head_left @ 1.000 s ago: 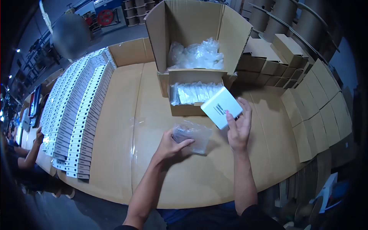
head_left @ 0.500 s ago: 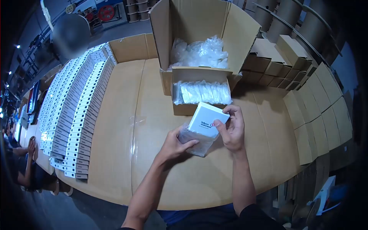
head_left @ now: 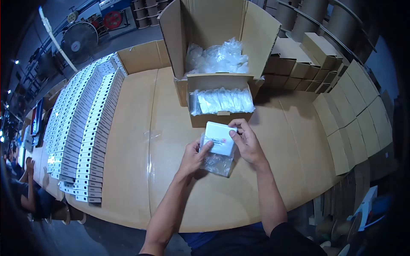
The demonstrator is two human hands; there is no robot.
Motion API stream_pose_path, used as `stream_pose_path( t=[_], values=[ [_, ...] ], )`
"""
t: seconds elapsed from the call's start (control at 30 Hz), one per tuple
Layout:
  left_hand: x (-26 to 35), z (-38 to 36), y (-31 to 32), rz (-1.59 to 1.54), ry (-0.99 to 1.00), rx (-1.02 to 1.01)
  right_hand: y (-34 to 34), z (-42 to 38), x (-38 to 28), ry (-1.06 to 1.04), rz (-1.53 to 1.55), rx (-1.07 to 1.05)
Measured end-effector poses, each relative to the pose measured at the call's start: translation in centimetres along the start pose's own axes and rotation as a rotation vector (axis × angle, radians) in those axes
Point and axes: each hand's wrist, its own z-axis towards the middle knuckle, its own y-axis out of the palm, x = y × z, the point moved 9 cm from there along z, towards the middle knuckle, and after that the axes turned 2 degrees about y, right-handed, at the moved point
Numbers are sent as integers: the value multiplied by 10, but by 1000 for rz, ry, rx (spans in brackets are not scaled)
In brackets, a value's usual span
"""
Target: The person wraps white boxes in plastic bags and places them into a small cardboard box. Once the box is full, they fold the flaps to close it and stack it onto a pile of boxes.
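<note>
A small white box (head_left: 220, 131) with printed text is partly inside a clear plastic bag (head_left: 218, 164), in front of an open carton. My left hand (head_left: 195, 155) grips the bag and the box's left side, its thumb on the front. My right hand (head_left: 245, 141) pinches the box's upper right corner between thumb and fingers. Just beyond, the small brown carton (head_left: 220, 120) holds a row of plastic-wrapped packets (head_left: 222, 101). Behind that, a large open carton (head_left: 213, 30) contains loose clear plastic bags (head_left: 220, 57).
Long stacks of white boxes (head_left: 87, 141) stand at the left of the cardboard-covered table (head_left: 128, 170). Brown cartons (head_left: 352, 115) are stacked at the right and back right. At the far left edge, another person's hands (head_left: 30, 167) show.
The white box sits lower in the bag, its face tilted differently, and has shifted slightly left with both hands. The view has shifted a little.
</note>
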Motion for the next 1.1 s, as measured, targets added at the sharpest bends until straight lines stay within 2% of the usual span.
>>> stream_pose_path(
  t=[0.03, 0.07, 0.17, 0.2, 0.3, 0.43, 0.53, 0.63, 0.77, 0.87, 0.97, 1.03, 1.07, 1.1],
  values=[
    [-1, 0, -1, -36, -11, 14, 1, -1, -6, -27, 69, -5],
    [-2, -3, -3, -57, -27, 54, -8, -6, -2, -45, 191, 86],
    [5, 0, -4, -203, 39, 77, -10, -24, 17, -13, 202, -12],
    [7, 1, -2, -197, 67, 58, -4, -29, 24, 90, 292, -17],
    [10, -1, 2, -161, 108, 58, -4, -33, 38, 104, 238, 106],
    [17, -7, 7, -231, 111, 79, -8, -38, 23, -31, 150, 124],
    [42, -16, 13, 4, 257, 50, -14, -44, -1, -181, 232, 119],
    [48, -17, 19, 1, 380, 37, -14, -47, 8, -145, 227, 86],
    [31, -14, 18, -194, 297, 52, -11, -47, 2, -117, 235, 41],
    [33, -14, 19, -231, 344, 66, -11, -49, 1, -122, 211, 17],
    [43, -17, 13, -35, 391, -17, -9, -51, 1, -123, 224, -6],
    [37, -17, 8, -58, 346, -33, -9, -52, -9, -127, 261, 33],
    [37, -13, 6, -67, 333, -43, -9, -50, 4, -123, 373, -13],
    [36, -12, 8, -143, 284, -43, -8, -48, 10, -102, 332, 1]
  ],
)
